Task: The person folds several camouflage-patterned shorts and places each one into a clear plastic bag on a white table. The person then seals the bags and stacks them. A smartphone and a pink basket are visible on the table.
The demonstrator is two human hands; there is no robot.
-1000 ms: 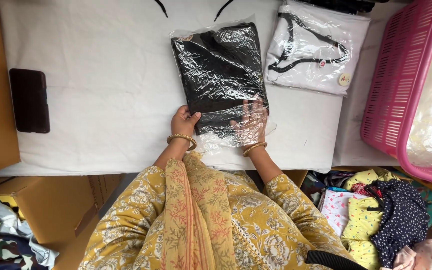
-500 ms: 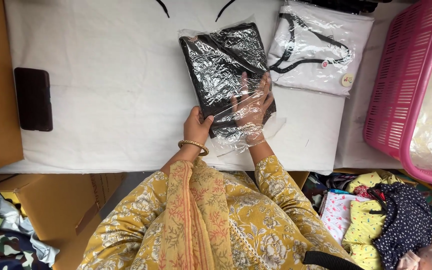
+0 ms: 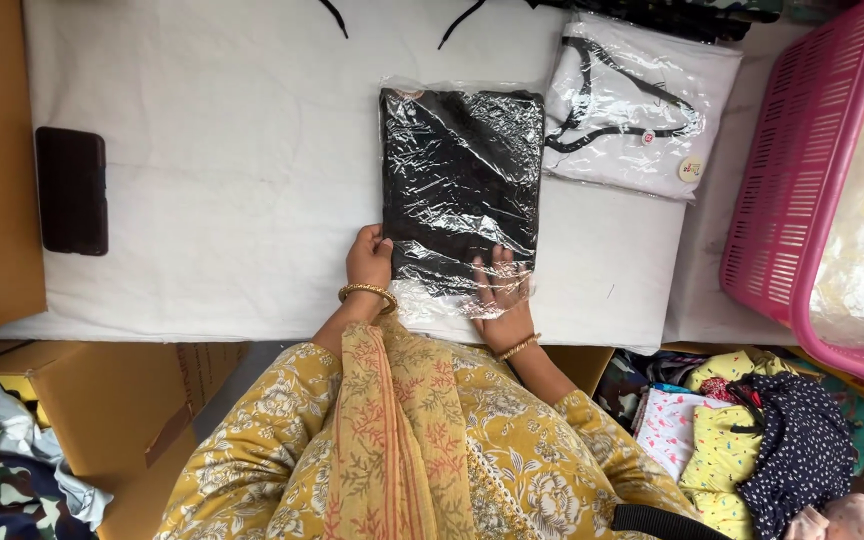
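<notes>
While the black garment in a clear plastic bag [image 3: 460, 180] lies flat on the white table [image 3: 222, 170], the left hand [image 3: 368, 260] pinches the bag's near-left edge, fingers curled on the plastic, and the right hand [image 3: 497, 292] rests flat on its near-right corner with fingers spread open (gripping nothing). Just right of the bag lies a white bagged garment [image 3: 632, 110], and farther right stands a pink basket [image 3: 802, 190]. Well left of the bag rests a dark phone [image 3: 71, 190]. Below its right side lies a heap of colourful clothes [image 3: 752, 440].
</notes>
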